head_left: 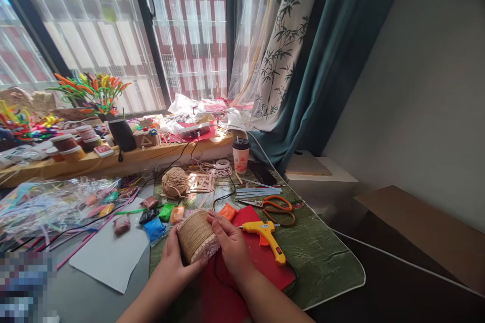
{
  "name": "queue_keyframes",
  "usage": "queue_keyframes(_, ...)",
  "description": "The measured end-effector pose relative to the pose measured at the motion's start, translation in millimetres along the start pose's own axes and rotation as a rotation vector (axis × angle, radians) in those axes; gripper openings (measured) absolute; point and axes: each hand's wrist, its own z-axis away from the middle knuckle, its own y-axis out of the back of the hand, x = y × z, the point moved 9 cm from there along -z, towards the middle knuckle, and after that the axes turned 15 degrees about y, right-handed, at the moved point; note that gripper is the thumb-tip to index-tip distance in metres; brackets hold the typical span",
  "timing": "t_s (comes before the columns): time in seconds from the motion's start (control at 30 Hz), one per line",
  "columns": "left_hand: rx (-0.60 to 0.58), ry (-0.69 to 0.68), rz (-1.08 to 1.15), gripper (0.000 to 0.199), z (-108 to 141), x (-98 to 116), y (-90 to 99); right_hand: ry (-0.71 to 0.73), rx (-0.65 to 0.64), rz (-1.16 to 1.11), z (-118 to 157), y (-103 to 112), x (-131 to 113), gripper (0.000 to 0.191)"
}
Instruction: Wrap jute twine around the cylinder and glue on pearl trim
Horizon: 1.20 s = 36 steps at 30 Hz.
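Observation:
Between my two hands is a round, twine-wrapped container, tilted on its side above the table, with a pale scalloped trim along its lower edge. My left hand wraps its left side and underside, the thumb reaching along the bottom edge. On the upper right, my right hand pinches at the rim with thumb and fingers; whether a strand end is in that pinch is too small to see. Just right of my right hand, a yellow glue gun lies on a red sheet.
Orange-handled scissors, glue sticks, a phone and a lidded paper cup stand or lie behind. A twine ball, colourful clay packets and white paper are leftward. A black cable crosses the table.

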Motion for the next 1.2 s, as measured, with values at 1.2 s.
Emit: queue_keyframes(1.2, 0.084, -0.118, -0.196, 0.104, 18.6, 33.0, 17.8, -0.001, 0.032, 0.066, 2.7, 0.8, 4.9, 0.036)
